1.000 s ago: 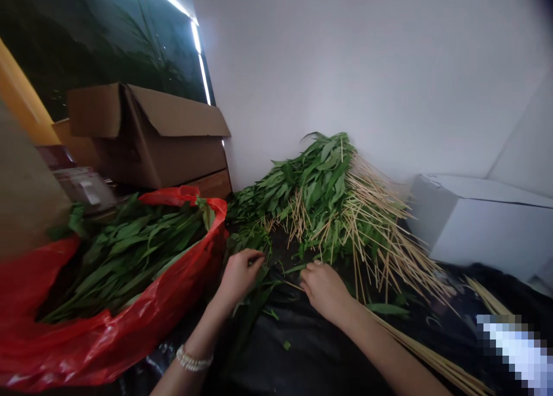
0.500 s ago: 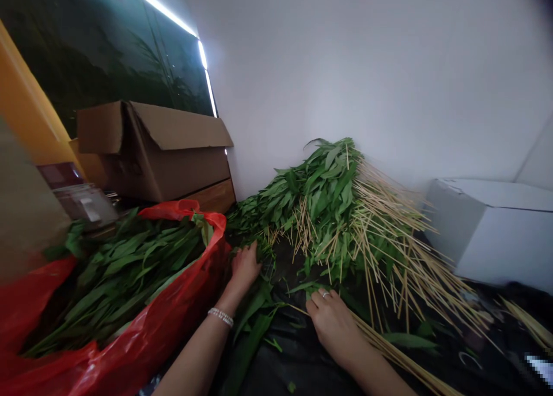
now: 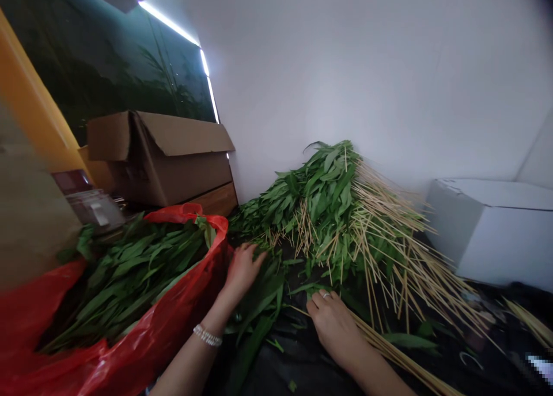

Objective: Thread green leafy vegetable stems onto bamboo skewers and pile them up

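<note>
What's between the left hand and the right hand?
The head view shows long green leaves and a thin tan stick end between the left hand and right hand, over black sheeting.

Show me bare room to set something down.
The nearest patch is the black sheet between the loose leaves and the right hand, bare but for scraps. The visible top of the white box looks free too. Crowded: the red bag, full of leaves, and the leaf-and-stick heap between bag and box.

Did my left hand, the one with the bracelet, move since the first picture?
Yes. The left hand has gone farther forward, closer to the brown cardboard box.
</note>
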`<state>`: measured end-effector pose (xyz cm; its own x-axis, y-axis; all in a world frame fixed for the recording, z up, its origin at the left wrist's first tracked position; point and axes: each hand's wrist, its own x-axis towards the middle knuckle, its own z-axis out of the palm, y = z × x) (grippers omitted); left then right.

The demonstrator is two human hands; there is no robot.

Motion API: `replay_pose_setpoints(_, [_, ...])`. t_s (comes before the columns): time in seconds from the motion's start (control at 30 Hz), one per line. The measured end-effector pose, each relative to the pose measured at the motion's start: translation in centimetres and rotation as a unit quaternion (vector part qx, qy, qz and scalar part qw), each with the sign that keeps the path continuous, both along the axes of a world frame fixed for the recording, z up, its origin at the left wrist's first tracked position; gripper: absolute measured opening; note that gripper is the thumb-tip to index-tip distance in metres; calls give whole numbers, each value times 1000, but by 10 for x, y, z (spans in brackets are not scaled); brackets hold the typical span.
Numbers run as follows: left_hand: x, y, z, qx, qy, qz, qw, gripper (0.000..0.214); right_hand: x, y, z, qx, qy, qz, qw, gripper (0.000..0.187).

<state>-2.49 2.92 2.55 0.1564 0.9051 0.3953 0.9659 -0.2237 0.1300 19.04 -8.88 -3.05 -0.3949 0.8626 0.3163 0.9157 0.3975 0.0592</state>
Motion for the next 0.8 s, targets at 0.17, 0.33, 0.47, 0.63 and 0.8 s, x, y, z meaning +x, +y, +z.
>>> replay_pose_setpoints(0.17, [-3,27,-5,-54,60,86,993,53,0,0,2,-1,2,-3,1000,21])
replay_pose_setpoints(0.33, [0,32,-1,-48,87,79,992,47,0,0,2,1,4,-6,1000,22])
replay_pose_setpoints(0.47, [4,18,11,16,80,87,993,57,1,-1,2,3,6,-5,1000,22])
replay_pose_setpoints(0.63, [5,-19,3,7,87,-17,996,61,2,-2,3,10,10,-7,1000,19])
replay_pose_setpoints(0.8, [-7,-43,6,-6,3,-98,995,39,12,0,11,24,19,-14,999,18])
